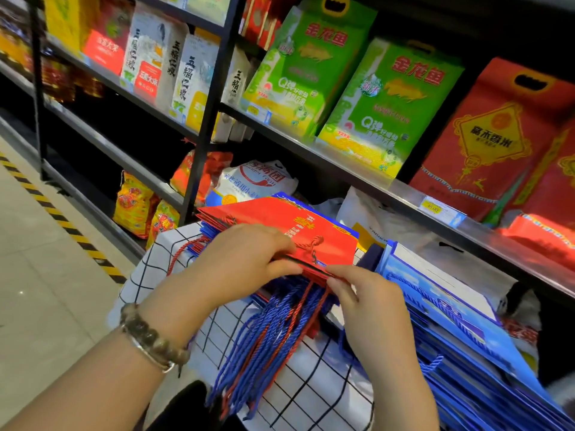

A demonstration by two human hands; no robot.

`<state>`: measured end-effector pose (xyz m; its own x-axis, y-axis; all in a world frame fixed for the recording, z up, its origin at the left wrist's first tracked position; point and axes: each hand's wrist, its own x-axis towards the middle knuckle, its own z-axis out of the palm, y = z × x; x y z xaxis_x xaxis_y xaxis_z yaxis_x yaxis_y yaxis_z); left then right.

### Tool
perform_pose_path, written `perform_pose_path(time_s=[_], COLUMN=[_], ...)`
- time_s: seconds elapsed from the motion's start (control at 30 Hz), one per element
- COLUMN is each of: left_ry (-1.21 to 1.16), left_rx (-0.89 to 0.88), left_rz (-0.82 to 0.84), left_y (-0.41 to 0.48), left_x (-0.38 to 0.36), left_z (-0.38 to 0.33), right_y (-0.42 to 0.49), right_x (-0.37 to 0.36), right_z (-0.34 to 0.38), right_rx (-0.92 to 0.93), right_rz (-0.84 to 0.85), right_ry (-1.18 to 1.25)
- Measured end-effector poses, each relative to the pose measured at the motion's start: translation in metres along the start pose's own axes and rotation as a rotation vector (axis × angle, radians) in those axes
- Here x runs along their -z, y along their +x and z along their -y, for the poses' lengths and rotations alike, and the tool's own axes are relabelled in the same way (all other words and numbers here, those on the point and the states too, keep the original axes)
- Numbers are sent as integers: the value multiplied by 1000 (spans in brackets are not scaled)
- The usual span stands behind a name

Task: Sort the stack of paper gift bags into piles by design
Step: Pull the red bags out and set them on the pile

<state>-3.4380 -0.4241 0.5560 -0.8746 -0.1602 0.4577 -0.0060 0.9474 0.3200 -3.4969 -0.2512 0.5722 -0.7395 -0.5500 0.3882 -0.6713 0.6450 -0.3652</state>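
In the head view, a red gift bag is seen lying flat on top of a stack of gift bags, with its near edge held between both hands. The left grip is closed on that edge, the fingers curled over the top and the thumb pressed in from below. The right grip pinches the same edge just beside it with thumb and forefinger. Blue and red rope handles are seen hanging from under the held edge, between the two wrists, over a white cloth with a black grid on which the stack rests. A separate pile of blue bags is laid to the right of the right grip, close beside it. Yellow writing is printed on the red gift bag but is too blurred to be read. A beaded bracelet is worn on the left wrist. On the shelf behind, two green rice bags are marked "金龙鱼" in red and "Q弹" in white, white bags are marked "五福口粮" in black, and a red sack carries a yellow diamond label whose characters are not sharp enough to be read with certainty. A price label is fixed to the shelf edge, its figures illegible.
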Motion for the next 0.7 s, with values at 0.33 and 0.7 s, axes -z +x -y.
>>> perform_pose_path(time_s=[0.33,0.7], left_ry=[250,-543], left_rx=[-91,127], left_rz=[-29,-886], left_y=[17,55], left_x=[3,35], left_z=[2,-28], right_y=[8,12], right_x=[2,-12], right_z=[6,35], right_rx=[-48,17], right_rz=[-198,-155], right_ry=[58,207])
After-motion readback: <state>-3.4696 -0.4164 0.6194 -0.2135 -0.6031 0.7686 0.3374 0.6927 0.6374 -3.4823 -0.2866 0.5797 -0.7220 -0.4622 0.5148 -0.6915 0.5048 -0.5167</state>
